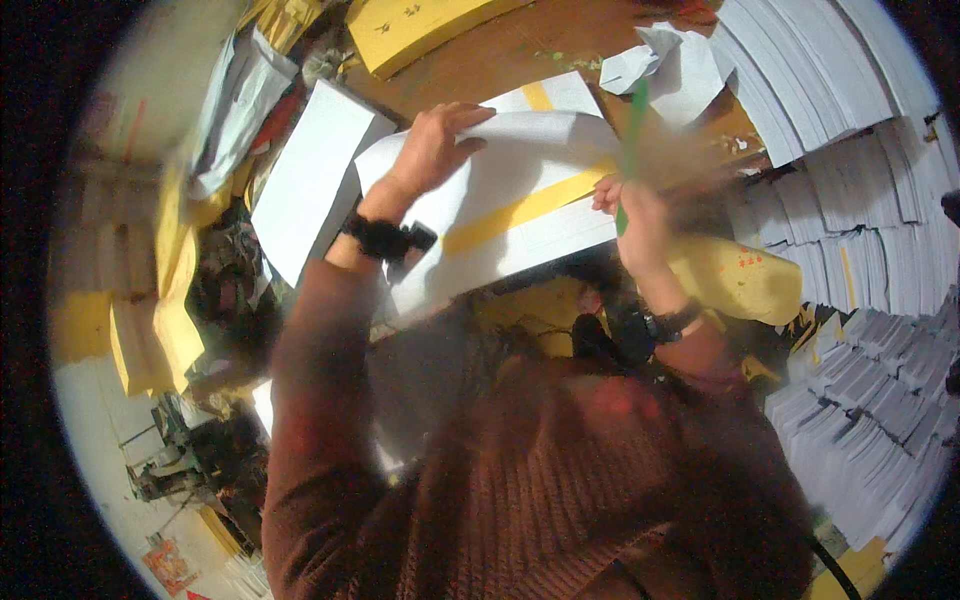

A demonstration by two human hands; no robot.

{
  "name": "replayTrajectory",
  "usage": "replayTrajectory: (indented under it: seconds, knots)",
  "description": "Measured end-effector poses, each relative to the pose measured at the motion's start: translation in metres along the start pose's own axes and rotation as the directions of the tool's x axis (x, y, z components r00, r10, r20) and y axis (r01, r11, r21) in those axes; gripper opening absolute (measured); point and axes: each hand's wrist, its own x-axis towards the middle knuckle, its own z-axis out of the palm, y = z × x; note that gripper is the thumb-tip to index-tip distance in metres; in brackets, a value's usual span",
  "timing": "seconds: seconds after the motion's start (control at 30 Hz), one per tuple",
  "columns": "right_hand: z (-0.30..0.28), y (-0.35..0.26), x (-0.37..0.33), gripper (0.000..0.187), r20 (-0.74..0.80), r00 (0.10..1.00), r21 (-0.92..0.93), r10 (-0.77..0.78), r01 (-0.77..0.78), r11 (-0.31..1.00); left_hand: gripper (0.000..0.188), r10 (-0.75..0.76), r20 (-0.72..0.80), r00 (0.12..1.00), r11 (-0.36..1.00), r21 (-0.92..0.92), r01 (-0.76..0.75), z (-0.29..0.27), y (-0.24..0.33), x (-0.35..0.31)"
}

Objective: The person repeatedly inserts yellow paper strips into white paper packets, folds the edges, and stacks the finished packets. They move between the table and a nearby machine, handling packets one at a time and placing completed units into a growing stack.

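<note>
Sheet (540, 140) of white paper bows upward along its far edge at the middle of a brown worktable (560, 45), directly ahead of a person in a ribbed brown sweater (500, 490). The left hand (440, 148) rests on the sheet's far left portion, fingers reaching along the edge and thumb held apart, pinching nothing that shows. The right hand (642, 218), blurred, is curled around a slim green tool (634, 130) standing roughly upright beside the sheet's right edge; the exact finger grip cannot be told.

Work appears to be midway. A yellow strip (530, 206) already lies slantwise across the white paper, its right end just beside the right fingers; a second yellow strip (537, 97) shows on the white paper (575, 95) behind. What looks unfinished is the sheet itself, curved rather than flat. Whether the strip is fixed or merely lying loose cannot be told.

Just left sits a thick white stack (318, 175), apart from both hands. Beyond, a yellow block (430, 32) lies at the table's far side, near crumpled white paper (685, 75). Tall paper stacks (805, 75) crowd the right; whether they are finished or waiting does not show. A yellow sheet (745, 278) lies near the right wrist.
</note>
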Motion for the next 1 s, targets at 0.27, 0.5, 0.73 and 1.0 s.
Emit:
replayTrajectory:
  seconds: [0.27,0.5,0.73,1.0]
  knots:
    - [0.008,-0.044,0.054,0.033,-0.029,0.979,-0.576,-0.201,0.148,0.804,0.048,0.109,-0.411,0.905,0.988,0.147,-0.052,0.047,0.008,-0.031]
    - [0.019,-0.016,0.115,0.031,0.177,0.984,-0.487,0.0,0.087,0.869,0.048,0.143,-0.486,0.862,0.984,0.162,-0.072,0.055,0.005,-0.032]
    - [0.019,-0.015,0.11,0.031,0.089,0.995,-0.687,-0.047,0.095,0.72,0.048,0.14,-0.5,0.855,0.987,0.142,-0.079,0.058,0.002,-0.032]
    - [-0.022,-0.018,0.138,0.03,0.112,0.991,-0.693,0.072,0.026,0.72,0.048,0.131,-0.488,0.863,0.981,0.189,-0.042,0.056,0.005,-0.032]
